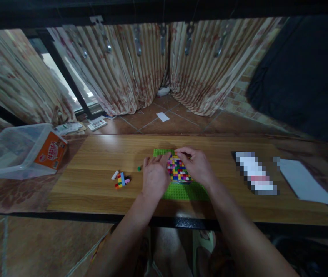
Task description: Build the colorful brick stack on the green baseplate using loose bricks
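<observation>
A build of multicoloured toy bricks sits on a green studded baseplate in the middle of the table. My left hand is closed against the build's left side, its fingertips at the far left corner. At the far edge, my right hand is closed in a pinch above the bricks. Whatever is between those fingertips is too small to make out. Left of my left hand lies a single green brick. Farther left, a small group of loose bricks lies beside a white brick.
The wooden table has a blurred-out, phone-shaped object on its right, beside a white sheet. A clear plastic bin with an orange label stands at the left. Curtains hang behind the table.
</observation>
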Tool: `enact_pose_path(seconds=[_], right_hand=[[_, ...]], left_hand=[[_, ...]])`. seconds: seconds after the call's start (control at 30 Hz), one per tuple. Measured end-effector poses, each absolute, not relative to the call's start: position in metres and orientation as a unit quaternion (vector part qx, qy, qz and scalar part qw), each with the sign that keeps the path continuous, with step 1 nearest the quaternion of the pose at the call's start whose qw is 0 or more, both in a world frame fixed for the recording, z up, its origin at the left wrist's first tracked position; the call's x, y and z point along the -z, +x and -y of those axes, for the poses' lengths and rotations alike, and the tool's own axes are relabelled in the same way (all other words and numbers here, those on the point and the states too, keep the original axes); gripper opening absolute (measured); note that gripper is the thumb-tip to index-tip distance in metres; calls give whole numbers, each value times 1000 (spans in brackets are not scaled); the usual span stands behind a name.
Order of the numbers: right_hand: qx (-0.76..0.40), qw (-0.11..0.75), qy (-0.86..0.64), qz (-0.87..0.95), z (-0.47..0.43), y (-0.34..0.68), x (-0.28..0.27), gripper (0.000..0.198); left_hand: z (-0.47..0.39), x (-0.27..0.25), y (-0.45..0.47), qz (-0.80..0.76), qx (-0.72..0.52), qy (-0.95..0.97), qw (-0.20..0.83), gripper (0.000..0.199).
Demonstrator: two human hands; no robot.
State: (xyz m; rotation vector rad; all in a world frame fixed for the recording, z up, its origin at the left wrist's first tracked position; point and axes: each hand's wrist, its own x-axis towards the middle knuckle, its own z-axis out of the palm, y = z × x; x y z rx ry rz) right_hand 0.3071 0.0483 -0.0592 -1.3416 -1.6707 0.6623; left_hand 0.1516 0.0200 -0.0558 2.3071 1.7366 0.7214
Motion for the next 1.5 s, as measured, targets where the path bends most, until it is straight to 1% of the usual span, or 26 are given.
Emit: enact_pose_path(seconds=[0.07,0.13,0.2,0.3,0.57,0.73,0.87,1.0,1.27,1.5], right_hand=[[-266,422,-539,678,-49,307,60,20],[-265,413,-542,682,-49,306,60,19],[-264,409,-541,685,-50,306,61,18],[-261,407,-539,690,-51,306,62,16],[-293,411,-536,677,-52,304,63,13],[-321,412,-545,656,-54,303,64,13],[-332,419,-549,642,-55,304,66,12],[-343,432,-539,637,-54,304,69,14],[-358,446,-532,624,-55,304,71,14],[-372,458,-522,616,-55,304,73,15]], left_hand=[[-24,58,152,-592,-298,737,134,45],[-30,58,153,-602,-347,691,197,39],[-36,59,154,-602,-379,654,258,32],[-45,63,154,-579,-416,621,326,27],[-60,80,152,-515,-478,539,464,17],[-62,79,150,-486,-491,469,550,15],[-63,77,149,-487,-489,463,556,14],[-65,80,146,-473,-492,504,529,11],[-66,82,141,-463,-478,561,492,13],[-65,84,142,-460,-476,565,493,15]])
